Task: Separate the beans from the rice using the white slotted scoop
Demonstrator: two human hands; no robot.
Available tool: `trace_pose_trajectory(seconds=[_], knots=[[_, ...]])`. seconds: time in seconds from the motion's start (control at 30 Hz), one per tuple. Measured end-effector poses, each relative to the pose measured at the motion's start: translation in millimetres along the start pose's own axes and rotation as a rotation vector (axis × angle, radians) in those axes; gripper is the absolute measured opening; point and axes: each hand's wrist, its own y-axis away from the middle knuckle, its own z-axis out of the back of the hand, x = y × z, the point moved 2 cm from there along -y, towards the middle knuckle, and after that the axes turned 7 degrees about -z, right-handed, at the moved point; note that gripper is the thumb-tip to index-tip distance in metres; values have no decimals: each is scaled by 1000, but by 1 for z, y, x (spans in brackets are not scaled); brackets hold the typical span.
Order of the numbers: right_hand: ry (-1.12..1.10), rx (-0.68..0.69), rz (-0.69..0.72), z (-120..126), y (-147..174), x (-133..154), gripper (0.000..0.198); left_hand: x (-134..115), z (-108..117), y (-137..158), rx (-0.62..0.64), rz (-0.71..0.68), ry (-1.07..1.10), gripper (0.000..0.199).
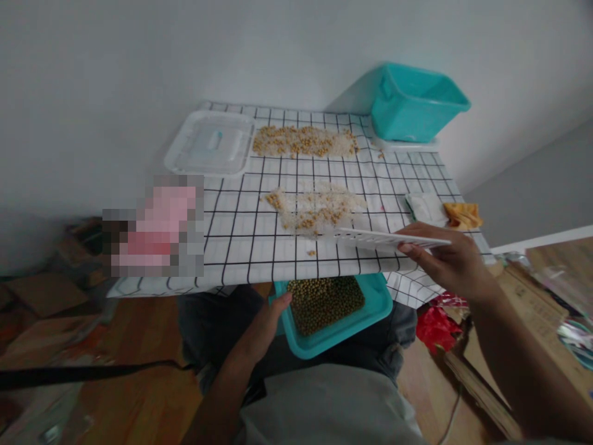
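My left hand (273, 312) grips the left rim of a teal plastic tub (308, 351), which is tilted at my lap just under the table's front edge. Small round golden-brown and greenish beans (324, 306) cover much of its bottom. In my right hand (447, 256) is a flat white plastic piece with a row of holes (384, 238), its exact kind unclear. Its far end is low over the cloth, beside a spread pile of yellow beans and white rice-like grains (319, 210). A few loose beans (312, 252) lie nearer the edge.
Farther back lies a second strip of beans and grains (306, 142). A clear plastic lid (210, 145) rests at back left, and an upright teal bin (417, 105) at back right. A white packet (426, 209) and yellow cloth (463, 214) sit right. Cardboard (532, 296) is on the floor.
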Motion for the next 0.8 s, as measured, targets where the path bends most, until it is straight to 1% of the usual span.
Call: trace_pose_trajectory(seconds=[0.07, 0.13, 0.23, 0.3, 0.4, 0.47, 0.57, 0.67, 0.8], knots=[[-10, 8, -8, -1, -8, -2, 19, -1, -1, 1, -16, -5, -15, 50], [-62, 4, 19, -3, -12, -1, 20, -2, -2, 1, -28, -10, -19, 51], [-128, -5, 64, -6, -11, 2, 22, -3, -2, 2, -22, 11, -21, 53], [-132, 0, 109, -8, -9, 5, 24, -3, -2, 2, -9, 21, -18, 52], [-133, 50, 173, -9, -4, 9, 32, -3, -1, 0, 5, 20, -7, 49], [-130, 91, 179, -10, -2, 10, 35, -3, 0, 0, -10, 18, -18, 49], [-139, 146, 170, -8, 3, 10, 34, -2, 0, -1, -34, 29, -45, 50], [-174, 225, 169, -3, 10, 12, 33, -2, -1, 0, -25, 56, -21, 53], [-198, 338, 207, 5, 19, 18, 33, -5, 1, -2, -51, 58, 3, 54]])
